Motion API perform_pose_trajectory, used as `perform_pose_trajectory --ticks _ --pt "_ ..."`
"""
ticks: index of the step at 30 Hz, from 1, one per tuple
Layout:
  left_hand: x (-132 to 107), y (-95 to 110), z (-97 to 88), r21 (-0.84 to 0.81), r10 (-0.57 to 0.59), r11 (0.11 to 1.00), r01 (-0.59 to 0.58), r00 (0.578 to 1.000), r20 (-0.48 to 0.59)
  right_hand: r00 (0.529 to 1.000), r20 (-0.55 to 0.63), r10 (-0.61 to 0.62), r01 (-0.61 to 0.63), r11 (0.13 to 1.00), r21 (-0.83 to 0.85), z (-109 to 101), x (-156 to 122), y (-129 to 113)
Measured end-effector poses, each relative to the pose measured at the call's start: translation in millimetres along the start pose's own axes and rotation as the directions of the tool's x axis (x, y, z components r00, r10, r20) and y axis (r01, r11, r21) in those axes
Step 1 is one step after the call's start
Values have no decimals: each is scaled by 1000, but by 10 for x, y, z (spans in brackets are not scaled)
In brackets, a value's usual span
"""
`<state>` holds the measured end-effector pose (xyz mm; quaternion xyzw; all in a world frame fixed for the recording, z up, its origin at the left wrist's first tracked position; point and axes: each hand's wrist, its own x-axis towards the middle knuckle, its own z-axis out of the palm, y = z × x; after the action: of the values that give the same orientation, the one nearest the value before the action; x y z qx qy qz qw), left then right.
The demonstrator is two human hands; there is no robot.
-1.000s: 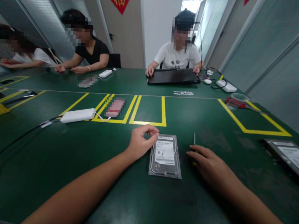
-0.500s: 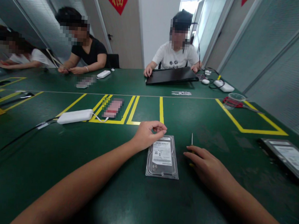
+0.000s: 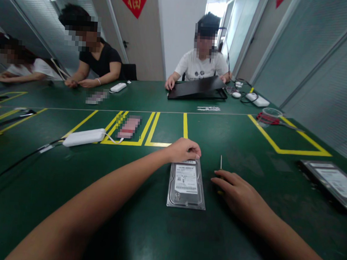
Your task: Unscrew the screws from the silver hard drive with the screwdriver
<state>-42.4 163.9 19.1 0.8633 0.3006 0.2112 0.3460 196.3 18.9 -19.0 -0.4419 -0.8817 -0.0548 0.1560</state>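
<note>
A silver hard drive with a white label lies flat on the green table in front of me. My left hand is at the drive's far edge, knuckles up, fingers curled and pressed together; whatever is inside them is hidden. My right hand lies flat on the table just right of the drive, fingers stretched over a screwdriver. Only its thin metal shaft and a sliver of yellow handle show past the fingertips.
A second hard drive lies at the right edge. A white box with a cable sits left, beside yellow taped squares. Red-handled tools lie far right. A person opposite holds a black panel; two more people sit at the far left.
My left hand has slid right from beside the drive's upper left corner onto its far edge, and its pinch has closed downward. My right hand has stayed on the screwdriver.
</note>
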Motion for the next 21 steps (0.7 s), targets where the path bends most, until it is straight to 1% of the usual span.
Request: perform_pose_trajectory --ticks 4,9,15,21 --pt "75 -35 11 41 12 999 -16 997 76 1000 1 0 0 1000 3 -8 6 -2" --pt "122 -6 2 110 18 993 -32 991 129 1000 4 -3 3 1000 9 -4 9 3" --pt "201 58 -21 228 10 972 -54 982 188 1000 13 0 0 1000 9 -13 -1 -6" --pt "261 182 -51 375 4 921 -108 964 267 1000 -2 -7 7 1000 -2 14 -9 8"
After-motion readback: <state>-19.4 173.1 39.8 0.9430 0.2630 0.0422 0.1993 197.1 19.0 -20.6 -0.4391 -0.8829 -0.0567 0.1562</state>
